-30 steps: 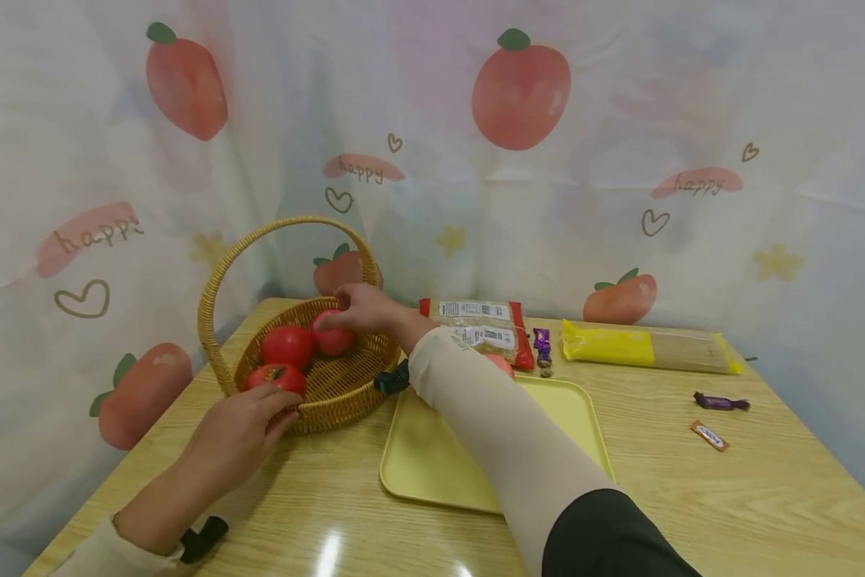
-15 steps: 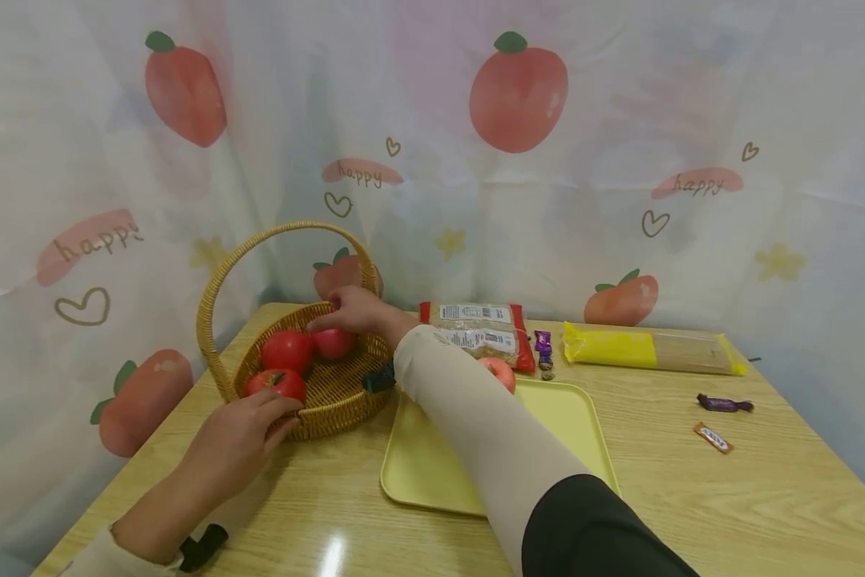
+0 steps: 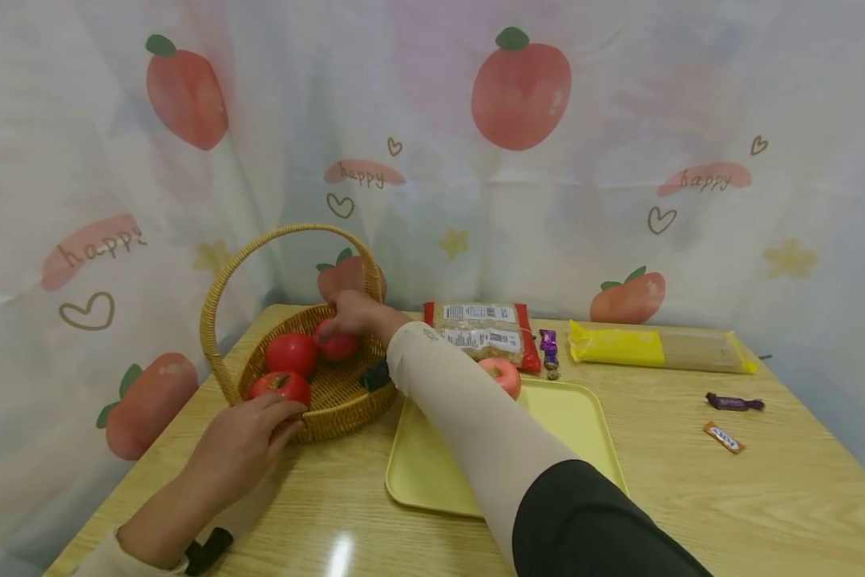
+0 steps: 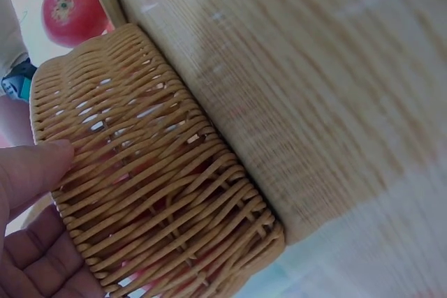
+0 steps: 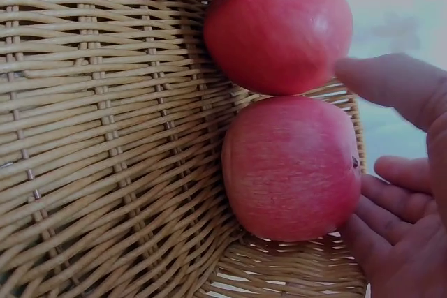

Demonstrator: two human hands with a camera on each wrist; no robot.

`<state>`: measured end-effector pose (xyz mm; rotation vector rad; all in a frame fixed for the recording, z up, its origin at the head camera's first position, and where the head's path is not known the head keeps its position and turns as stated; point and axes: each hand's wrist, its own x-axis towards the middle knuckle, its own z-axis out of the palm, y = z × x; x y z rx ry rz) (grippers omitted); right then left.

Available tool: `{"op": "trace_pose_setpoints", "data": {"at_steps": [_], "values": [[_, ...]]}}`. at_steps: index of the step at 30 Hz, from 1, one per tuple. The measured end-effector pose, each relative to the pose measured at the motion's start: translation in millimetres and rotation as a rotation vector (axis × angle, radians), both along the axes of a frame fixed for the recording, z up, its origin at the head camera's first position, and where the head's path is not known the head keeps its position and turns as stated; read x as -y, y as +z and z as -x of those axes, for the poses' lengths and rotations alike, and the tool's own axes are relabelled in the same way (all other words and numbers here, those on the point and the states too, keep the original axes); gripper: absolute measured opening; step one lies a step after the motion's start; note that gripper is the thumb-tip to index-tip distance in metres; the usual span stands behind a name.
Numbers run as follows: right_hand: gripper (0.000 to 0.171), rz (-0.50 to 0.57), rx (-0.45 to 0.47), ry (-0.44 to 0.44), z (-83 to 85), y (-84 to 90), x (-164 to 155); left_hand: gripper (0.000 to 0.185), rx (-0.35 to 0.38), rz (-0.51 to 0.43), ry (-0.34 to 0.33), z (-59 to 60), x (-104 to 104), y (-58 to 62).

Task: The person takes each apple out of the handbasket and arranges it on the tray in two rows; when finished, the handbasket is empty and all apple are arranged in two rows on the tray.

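A round wicker basket (image 3: 338, 423) with a tall handle stands at the table's left, several red apples inside. My left hand (image 3: 240, 439) grips its near rim; in the left wrist view the thumb (image 4: 38, 165) lies on the outer weave. My right hand (image 3: 360, 314) reaches into the basket's far side. The right wrist view has its loosely spread fingers beside a pinkish apple (image 5: 293, 169), fingertips at the apple's edge. The thumb is at another red apple (image 5: 279, 29), held apart from the fingers. A third apple (image 3: 282, 388) sits by the near rim.
Right of the basket lies a yellow tray (image 3: 569, 425), partly under my right sleeve, with a pale red apple (image 3: 502, 375) at its back edge. Behind are red-edged food packets (image 3: 483, 328), purple candies (image 3: 550, 353) and a yellow package (image 3: 656, 347). Two wrapped candies (image 3: 735, 402) lie right.
My right forearm has shifted slightly left and down, uncovering more of the apple by the tray. The right hand stays at the same apple in the basket. My left hand keeps the rim.
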<state>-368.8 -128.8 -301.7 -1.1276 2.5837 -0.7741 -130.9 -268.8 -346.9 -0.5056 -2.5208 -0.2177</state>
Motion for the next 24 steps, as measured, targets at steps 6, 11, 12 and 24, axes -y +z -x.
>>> {"op": "trace_pose_setpoints", "data": {"at_steps": [6, 11, 12, 24], "values": [[0.026, -0.128, -0.119, 0.055, 1.9, 2.2, 1.1, 0.021, -0.008, 0.011, 0.007, 0.6, -0.3, -0.3], [0.017, -0.254, -0.221, 0.103, 2.2, 1.4, 3.5, 0.021, 0.000, 0.009, 0.007, -0.1, -0.6, -0.4], [0.016, -0.281, -0.237, 0.110, 1.7, 1.2, 4.0, 0.021, 0.001, 0.008, 0.007, -0.4, -0.6, -0.1], [0.040, -0.393, -0.223, 0.087, -5.4, -1.7, 6.6, 0.021, 0.005, 0.000, 0.020, -1.9, -1.0, -0.5]]}}
